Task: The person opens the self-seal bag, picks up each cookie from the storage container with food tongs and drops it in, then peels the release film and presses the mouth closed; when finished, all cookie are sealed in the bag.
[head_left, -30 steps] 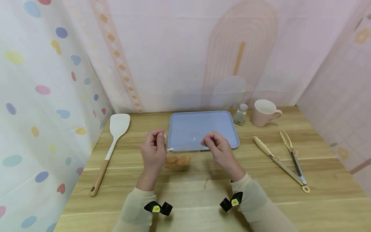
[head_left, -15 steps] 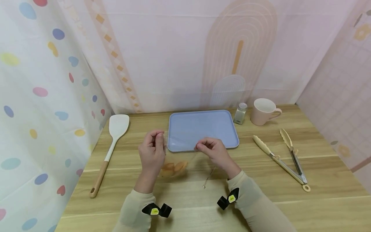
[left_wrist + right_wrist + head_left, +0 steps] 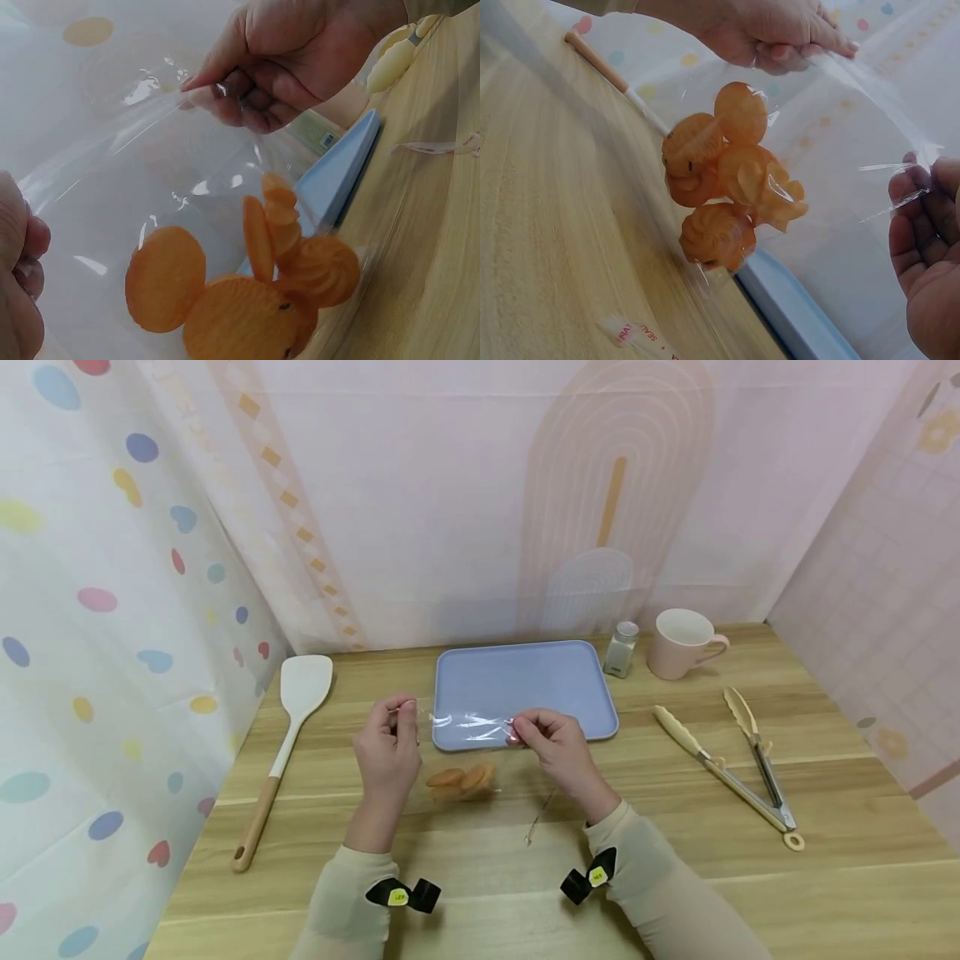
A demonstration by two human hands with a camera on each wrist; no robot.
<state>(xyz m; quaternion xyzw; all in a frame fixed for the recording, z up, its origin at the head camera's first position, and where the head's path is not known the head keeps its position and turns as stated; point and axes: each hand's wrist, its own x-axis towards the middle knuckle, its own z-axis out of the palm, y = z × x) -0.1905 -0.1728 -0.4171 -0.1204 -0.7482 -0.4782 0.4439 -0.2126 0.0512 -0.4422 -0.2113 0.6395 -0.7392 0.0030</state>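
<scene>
A clear plastic bag (image 3: 472, 724) hangs between both hands above the table. Several orange-brown biscuits (image 3: 461, 779), some round and some swirled, lie at the bottom of it. My left hand (image 3: 387, 750) pinches one upper corner of the bag between thumb and fingers. The opposite upper corner is pinched by my right hand (image 3: 558, 756). In the left wrist view the right hand (image 3: 289, 64) draws the film's top edge taut. In the right wrist view the biscuits (image 3: 742, 176) show through the film. Whether the bag's mouth is parted, I cannot tell.
A blue tray (image 3: 525, 681) lies behind the bag. To its right stand a small shaker jar (image 3: 622, 649) and a pink mug (image 3: 675, 647). Tongs (image 3: 738, 772) lie spread at right, a white spatula (image 3: 303, 685) at left. A torn seal strip (image 3: 538, 820) lies near the right wrist.
My right hand has come slightly left, nearer the left hand. The bag dipped and tilted, then rose again, with the biscuits shifting inside. Both hands keep their pinch.
</scene>
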